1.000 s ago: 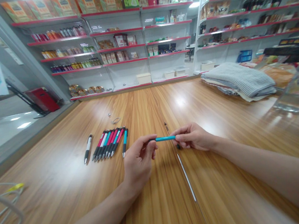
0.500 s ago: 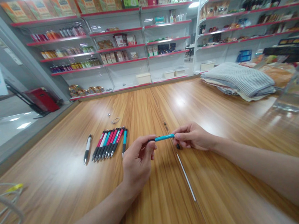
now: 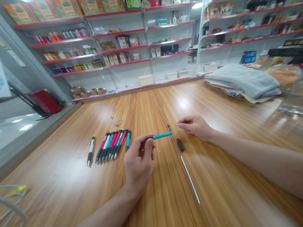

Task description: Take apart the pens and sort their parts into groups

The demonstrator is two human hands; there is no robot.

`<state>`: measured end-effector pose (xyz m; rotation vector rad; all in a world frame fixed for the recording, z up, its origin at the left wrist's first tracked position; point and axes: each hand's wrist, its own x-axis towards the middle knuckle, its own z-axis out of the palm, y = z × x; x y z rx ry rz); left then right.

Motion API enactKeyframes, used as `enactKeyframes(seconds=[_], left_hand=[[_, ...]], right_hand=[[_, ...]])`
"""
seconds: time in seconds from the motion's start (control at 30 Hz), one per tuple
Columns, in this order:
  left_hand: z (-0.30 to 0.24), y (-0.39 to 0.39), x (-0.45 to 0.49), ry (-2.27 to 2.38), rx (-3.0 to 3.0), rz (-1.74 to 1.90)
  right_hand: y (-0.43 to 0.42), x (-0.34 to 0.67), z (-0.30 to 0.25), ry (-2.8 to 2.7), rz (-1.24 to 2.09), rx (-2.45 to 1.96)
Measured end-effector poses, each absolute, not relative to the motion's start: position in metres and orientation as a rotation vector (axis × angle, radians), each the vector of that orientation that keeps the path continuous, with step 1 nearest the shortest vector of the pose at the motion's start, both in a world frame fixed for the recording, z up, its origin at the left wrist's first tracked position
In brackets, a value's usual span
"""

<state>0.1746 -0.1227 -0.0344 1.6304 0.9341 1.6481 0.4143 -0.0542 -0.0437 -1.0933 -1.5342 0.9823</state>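
Note:
My left hand pinches a blue pen barrel, which points right above the table. To its right, my right hand is apart from the barrel, thumb and forefinger pressed together; a tiny pale bit shows at their tips, too small to name. Below them on the table lie a black pen grip and a long white ink refill. A tiny dark part lies just beyond the barrel's end. Left of my left hand, several pens lie in a row, with a white-and-black pen apart from them.
A thin ring lies beyond the pens on the wooden table. Pale cables loop at the left edge. Folded striped cloth and a clear container stand at the right. Stocked shelves line the back.
My right hand has come off the barrel's end and moved slightly right and away from me. The black grip, partly hidden before, now shows whole. My left hand still holds the barrel.

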Motion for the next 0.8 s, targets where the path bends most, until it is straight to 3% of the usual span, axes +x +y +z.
enactKeyframes(seconds=[0.17,0.8], left_hand=[[-0.035,-0.122,0.174,0.95,1.625,1.636],[-0.032,-0.12,0.175,0.998,1.566,1.629]], right_hand=[[-0.047,0.412,-0.042,-1.943,0.726,-1.084],[-0.026,0.416,-0.059,-2.29,0.378,-0.95]])
